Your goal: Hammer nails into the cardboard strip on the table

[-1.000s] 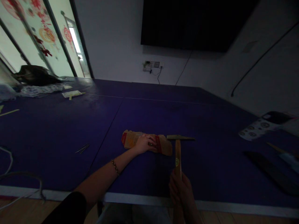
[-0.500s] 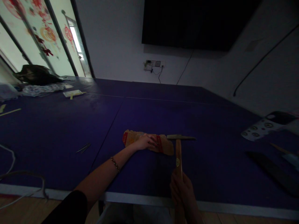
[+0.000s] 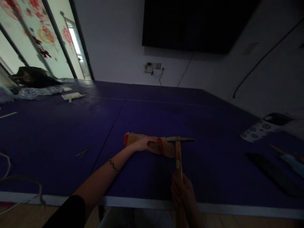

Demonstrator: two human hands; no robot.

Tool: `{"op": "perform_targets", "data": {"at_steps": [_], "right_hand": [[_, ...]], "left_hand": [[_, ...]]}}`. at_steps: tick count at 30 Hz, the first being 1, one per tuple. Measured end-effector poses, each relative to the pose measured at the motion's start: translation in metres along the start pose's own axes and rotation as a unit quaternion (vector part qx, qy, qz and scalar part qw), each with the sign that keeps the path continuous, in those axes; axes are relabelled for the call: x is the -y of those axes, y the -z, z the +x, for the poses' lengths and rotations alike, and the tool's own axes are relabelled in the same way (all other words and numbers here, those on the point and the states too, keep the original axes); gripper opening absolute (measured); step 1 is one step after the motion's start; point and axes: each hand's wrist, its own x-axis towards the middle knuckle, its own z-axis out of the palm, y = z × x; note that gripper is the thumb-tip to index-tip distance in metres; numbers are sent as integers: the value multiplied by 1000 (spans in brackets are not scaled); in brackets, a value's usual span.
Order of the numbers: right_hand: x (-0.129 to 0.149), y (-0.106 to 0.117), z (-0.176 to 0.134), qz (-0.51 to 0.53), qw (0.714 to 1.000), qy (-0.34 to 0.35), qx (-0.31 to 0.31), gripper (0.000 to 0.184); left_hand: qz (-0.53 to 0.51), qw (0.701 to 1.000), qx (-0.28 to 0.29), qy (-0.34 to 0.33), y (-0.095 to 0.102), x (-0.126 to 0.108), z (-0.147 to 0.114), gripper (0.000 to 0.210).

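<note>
Dark blue table (image 3: 59, 133), very large, fills most of the view; white edge strip along the near side. Room dim. White wall behind carries a big black screen (image 3: 197, 23); a wall socket (image 3: 152, 66) with a hanging cable sits below it. Patterned glass panels at far left.

Far left corner of the table: a dark bag (image 3: 33, 77) and some papers. Right edge: a white printed sheet (image 3: 257, 129) and, nearer, a long dark flat object (image 3: 273, 174), detail too dim to tell. Left of centre: a few thin metal rods (image 3: 83, 151) lying loose on the top.

Near centre: tan cardboard piece (image 3: 133, 140) with red markings, lying flat on the table, long side running left to right.

Left hand (image 3: 144, 144) lies on top of the cardboard, palm down, fingers spread loosely, pressing rather than gripping. A bead bracelet (image 3: 113, 166) sits on that wrist.

Right hand (image 3: 184, 194) is clenched around the lower end of a wooden hammer (image 3: 178, 156) handle, near the table's front edge. Handle points away from the person; the metal head lies crosswise, just beside the cardboard's right end. Whether the head touches the table, cannot tell.
</note>
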Motion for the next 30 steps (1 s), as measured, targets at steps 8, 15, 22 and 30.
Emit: {"op": "perform_targets", "data": {"at_steps": [8,15,22,30], "right_hand": [[2,-2,-3,10,1000,-6,-8,41],[-2,1,-4,15,1000,-17,-10,42],[-6,3,-5,27,998,-34,-53,42],[-3,2,-2,39,991,-60,-109,50]], "left_hand": [[60,998,-8,-13,23,-19,-19,65],[194,966,-155,70,57,-13,-118,29],[351,863,-303,200,63,19,-231,34],[407,837,-262,256,55,40,-251,35]]}}
